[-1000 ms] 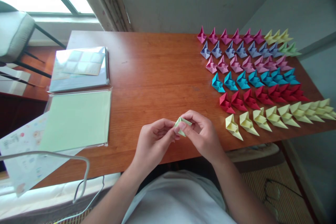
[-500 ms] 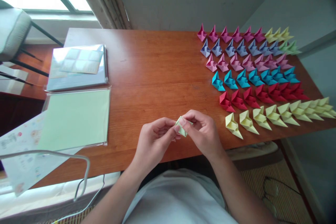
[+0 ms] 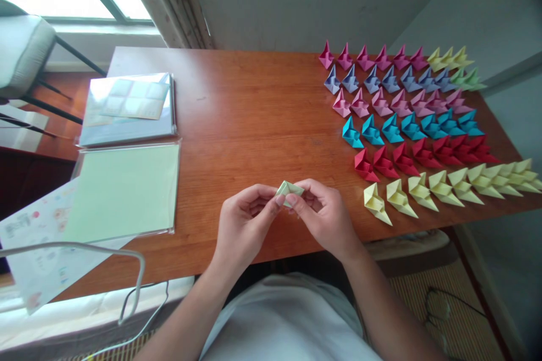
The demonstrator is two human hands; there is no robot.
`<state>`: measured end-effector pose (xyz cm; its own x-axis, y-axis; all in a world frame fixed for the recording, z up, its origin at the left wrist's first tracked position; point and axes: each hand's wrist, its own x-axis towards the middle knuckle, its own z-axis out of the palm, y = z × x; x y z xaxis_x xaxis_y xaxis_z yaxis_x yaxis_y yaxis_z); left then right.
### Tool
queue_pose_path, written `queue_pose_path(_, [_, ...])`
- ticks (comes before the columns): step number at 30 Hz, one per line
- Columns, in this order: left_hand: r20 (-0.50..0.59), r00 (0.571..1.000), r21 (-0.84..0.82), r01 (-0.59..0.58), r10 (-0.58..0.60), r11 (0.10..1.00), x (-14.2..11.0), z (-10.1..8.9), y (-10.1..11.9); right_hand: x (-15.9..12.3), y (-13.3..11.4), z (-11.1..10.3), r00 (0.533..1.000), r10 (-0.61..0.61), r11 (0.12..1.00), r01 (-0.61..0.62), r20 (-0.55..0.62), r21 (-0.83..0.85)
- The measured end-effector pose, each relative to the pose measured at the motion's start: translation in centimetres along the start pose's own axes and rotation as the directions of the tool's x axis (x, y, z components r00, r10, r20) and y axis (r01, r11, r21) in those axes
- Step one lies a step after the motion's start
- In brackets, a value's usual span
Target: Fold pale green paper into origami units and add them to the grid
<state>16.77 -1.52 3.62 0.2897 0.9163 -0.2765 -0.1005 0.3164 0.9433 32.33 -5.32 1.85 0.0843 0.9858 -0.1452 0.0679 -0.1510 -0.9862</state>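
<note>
A small, partly folded pale yellow-green paper piece (image 3: 289,189) is pinched between both my hands just above the front of the wooden table (image 3: 254,113). My left hand (image 3: 243,225) grips its left side with thumb and fingers closed. My right hand (image 3: 324,215) holds its right side, fingers curled round it. To the right, several rows of finished folded paper shapes (image 3: 406,118) lie in colour order: pink, lavender, light pink, blue, red and pale yellow.
A clear pack of light green paper (image 3: 122,192) lies at the left front, and a second clear pack (image 3: 129,110) sits behind it. Printed sheets (image 3: 34,248) and a white cable (image 3: 127,271) hang off the left edge. A grey chair (image 3: 21,51) stands by the window.
Both hands have shifted slightly left and away from me with the paper piece, which has turned so its folded point faces up.
</note>
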Motion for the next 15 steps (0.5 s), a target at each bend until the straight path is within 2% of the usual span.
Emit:
queue_pose_path(5, [-0.006,0.999,-0.023,0.041,-0.041,0.999,-0.04,0.18,-0.09,-0.18,0.28,0.04,0.997,-0.047,0.992,0.039,-0.062,-0.123])
queue_pose_path(11, [-0.057,0.998,-0.024,0.025,-0.026,0.999,0.22,0.00,-0.33,0.14,0.42,0.34,0.998,0.024,0.995,-0.018,-0.063,0.097])
queue_pose_path(15, [0.033,0.999,-0.002,0.035,-0.035,0.999,0.37,-0.29,-0.20,0.29,0.17,-0.09,0.995,-0.025,0.999,0.028,-0.098,0.024])
